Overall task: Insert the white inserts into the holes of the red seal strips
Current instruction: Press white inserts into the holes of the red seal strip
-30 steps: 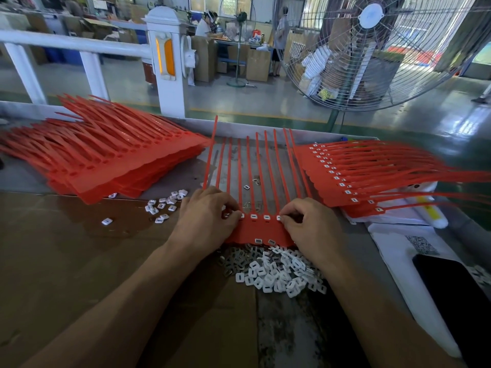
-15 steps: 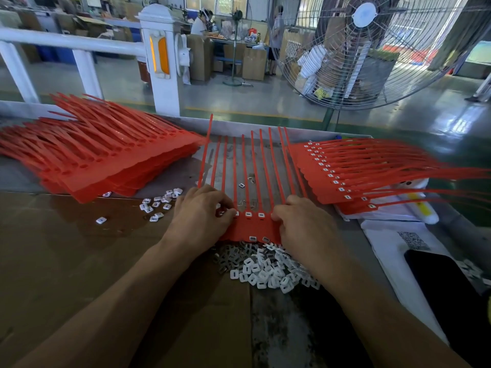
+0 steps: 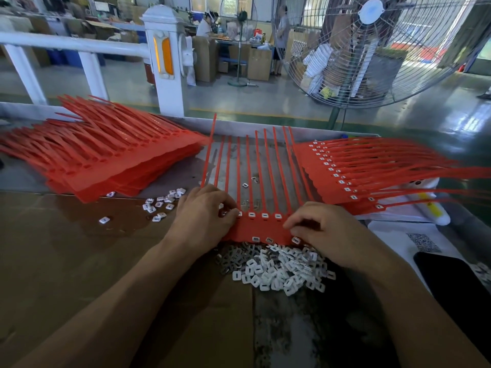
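Observation:
A red seal strip sheet (image 3: 261, 229) lies flat in the middle, its tails pointing away from me. Three white inserts sit in its row of holes (image 3: 264, 215), and a few loose ones lie on its near edge. My left hand (image 3: 204, 219) grips the sheet's left end, with curled fingertips at the hole row. My right hand (image 3: 326, 232) is at the sheet's right end, its curled fingertips pinching a loose white insert (image 3: 295, 239). A pile of white inserts (image 3: 279, 269) lies just below the sheet.
A stack of bare red strips (image 3: 106, 160) lies to the left and a stack of strips with inserts (image 3: 358, 176) to the right. Scattered inserts (image 3: 162, 204) lie left of my left hand. A black phone (image 3: 457, 288) and white paper (image 3: 422, 243) lie at right. A large fan (image 3: 372, 49) stands behind.
My right hand has pulled back from the hole row to the sheet's near right edge. My left hand has stayed at the left end.

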`<state>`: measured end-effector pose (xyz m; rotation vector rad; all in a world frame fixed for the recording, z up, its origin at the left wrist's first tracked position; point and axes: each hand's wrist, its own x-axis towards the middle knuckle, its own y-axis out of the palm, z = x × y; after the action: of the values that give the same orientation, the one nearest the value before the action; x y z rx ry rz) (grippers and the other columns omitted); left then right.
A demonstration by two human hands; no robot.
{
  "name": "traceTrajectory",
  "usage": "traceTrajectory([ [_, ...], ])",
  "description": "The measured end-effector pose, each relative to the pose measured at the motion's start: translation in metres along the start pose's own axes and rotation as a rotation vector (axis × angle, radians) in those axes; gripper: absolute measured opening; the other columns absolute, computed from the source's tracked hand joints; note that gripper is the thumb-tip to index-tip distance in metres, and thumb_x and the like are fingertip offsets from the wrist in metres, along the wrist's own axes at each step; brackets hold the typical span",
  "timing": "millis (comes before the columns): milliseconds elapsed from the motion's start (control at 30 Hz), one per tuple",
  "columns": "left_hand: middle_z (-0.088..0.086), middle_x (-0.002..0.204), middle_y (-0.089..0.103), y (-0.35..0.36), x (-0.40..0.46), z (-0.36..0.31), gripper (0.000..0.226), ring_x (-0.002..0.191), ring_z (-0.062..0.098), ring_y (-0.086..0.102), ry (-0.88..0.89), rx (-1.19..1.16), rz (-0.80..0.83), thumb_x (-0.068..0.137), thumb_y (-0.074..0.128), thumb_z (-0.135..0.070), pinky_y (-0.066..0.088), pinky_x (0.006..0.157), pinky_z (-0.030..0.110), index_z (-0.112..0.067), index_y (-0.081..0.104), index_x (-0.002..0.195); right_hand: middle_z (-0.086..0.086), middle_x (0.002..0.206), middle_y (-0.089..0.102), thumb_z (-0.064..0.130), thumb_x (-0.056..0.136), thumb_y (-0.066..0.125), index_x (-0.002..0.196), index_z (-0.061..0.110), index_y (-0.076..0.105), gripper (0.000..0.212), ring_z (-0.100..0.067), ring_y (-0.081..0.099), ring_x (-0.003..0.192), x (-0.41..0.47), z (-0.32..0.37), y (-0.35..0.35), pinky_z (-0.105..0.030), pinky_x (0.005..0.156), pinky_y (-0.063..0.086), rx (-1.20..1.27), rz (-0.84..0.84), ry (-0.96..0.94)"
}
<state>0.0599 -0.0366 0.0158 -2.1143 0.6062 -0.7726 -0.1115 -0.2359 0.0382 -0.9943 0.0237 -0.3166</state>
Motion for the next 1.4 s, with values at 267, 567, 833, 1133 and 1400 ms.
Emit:
traceTrajectory([
  [267, -0.016, 0.107, 0.057, 0.000, 0.000, 0.001, 0.010, 0.111, 0.010, 0.047, 0.002, 0.002, 0.004, 0.093, 0.065, -0.044, 0.033, 0.102, 0.036, -0.038, 0.070, 0.100, 0.015, 0.092, 0.067, 0.029, 0.083, 0.086, 0.089, 0.031, 0.076, 0.012, 0.002, 0.063, 0.088, -0.007, -0.001, -0.006, -0.015, 0.076, 0.046, -0.016, 0.043, 0.033],
  [567, -0.017, 0.107, 0.057, 0.001, 0.000, 0.001, 0.008, 0.110, 0.009, 0.047, 0.000, -0.016, 0.005, 0.093, 0.065, -0.043, 0.033, 0.103, 0.037, -0.038, 0.070, 0.097, 0.018, 0.093, 0.071, 0.025, 0.092, 0.077, 0.092, 0.030, 0.079, 0.005, 0.004, 0.065, 0.090, -0.005, -0.003, 0.002, -0.019, 0.083, 0.050, -0.027, -0.069, 0.032],
  [833, -0.016, 0.109, 0.058, 0.000, 0.001, 0.000, 0.009, 0.112, 0.010, 0.048, -0.003, -0.012, 0.009, 0.093, 0.065, -0.043, 0.034, 0.105, 0.039, -0.038, 0.070, 0.098, 0.016, 0.089, 0.071, 0.019, 0.100, 0.066, 0.095, 0.023, 0.075, 0.011, 0.006, 0.061, 0.087, 0.008, -0.002, 0.014, -0.006, 0.068, 0.040, 0.110, -0.320, 0.173],
  [1133, -0.015, 0.111, 0.059, -0.001, 0.000, 0.000, 0.011, 0.112, 0.011, 0.049, -0.003, -0.004, 0.012, 0.093, 0.065, -0.043, 0.035, 0.105, 0.041, -0.037, 0.071, 0.100, 0.009, 0.098, 0.069, 0.017, 0.100, 0.067, 0.098, 0.021, 0.076, 0.011, -0.005, 0.062, 0.093, 0.012, 0.001, 0.018, -0.019, 0.078, 0.043, 0.018, -0.285, 0.186],
  [1400, -0.015, 0.109, 0.058, 0.000, -0.001, 0.000, 0.010, 0.113, 0.012, 0.049, -0.001, -0.018, -0.001, 0.093, 0.066, -0.042, 0.036, 0.105, 0.041, -0.037, 0.071, 0.099, 0.012, 0.093, 0.060, 0.018, 0.097, 0.071, 0.099, 0.022, 0.079, 0.009, -0.008, 0.058, 0.091, 0.014, 0.000, 0.020, -0.029, 0.085, 0.047, -0.049, -0.301, 0.166],
])
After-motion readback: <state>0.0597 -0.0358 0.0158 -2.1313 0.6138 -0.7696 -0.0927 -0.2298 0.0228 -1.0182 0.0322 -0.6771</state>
